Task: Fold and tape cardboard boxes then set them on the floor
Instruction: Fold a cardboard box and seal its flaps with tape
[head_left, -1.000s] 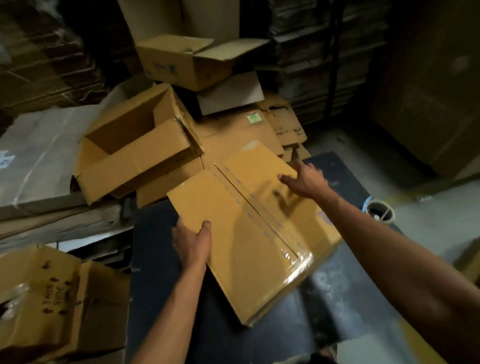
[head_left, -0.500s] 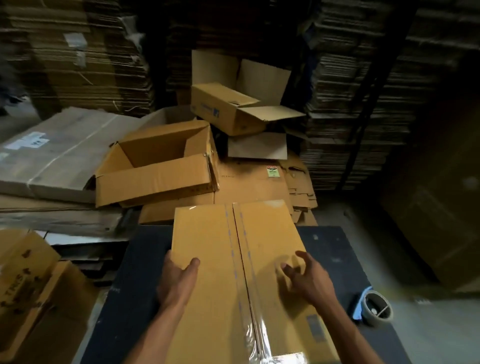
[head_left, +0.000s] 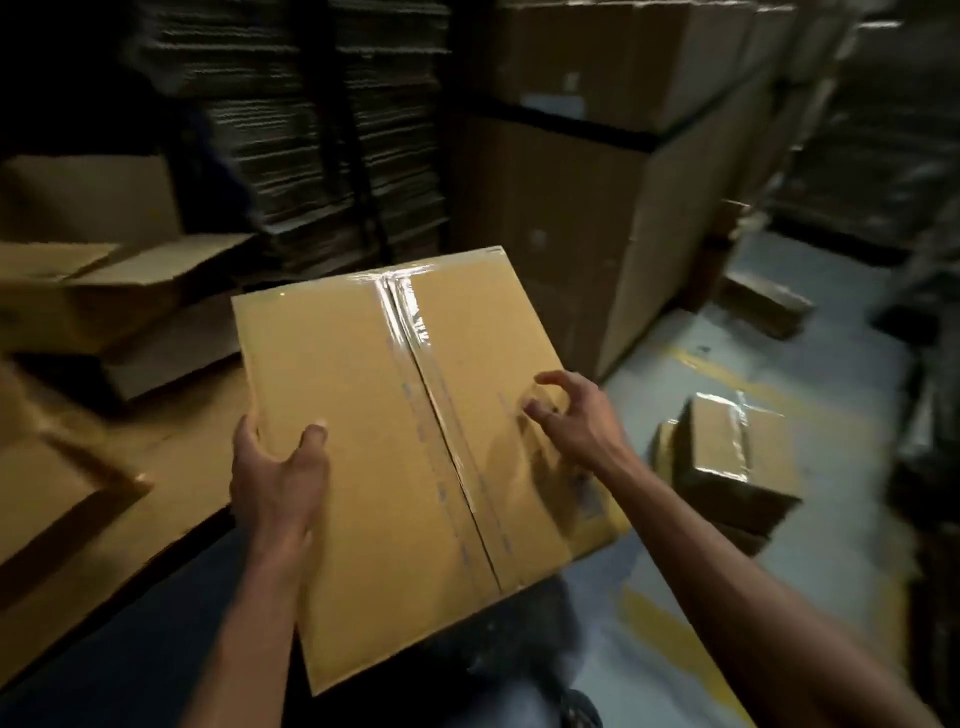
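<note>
Since half a second ago the view has swung right, and the taped cardboard box (head_left: 395, 452) has been lifted off the dark table toward the floor side. The left hand (head_left: 278, 470) grips the box's left edge, thumb on top and fingers wrapped under the side. The right hand (head_left: 574, 415) hovers above the top right panel with fingers loosely curled and spread, holding nothing; whether the fingertips touch the cardboard is unclear. Clear tape (head_left: 415, 358) runs down the centre seam between the hands. Beyond the right hand, a smaller taped box (head_left: 727, 447) sits on the grey floor (head_left: 810, 571).
</note>
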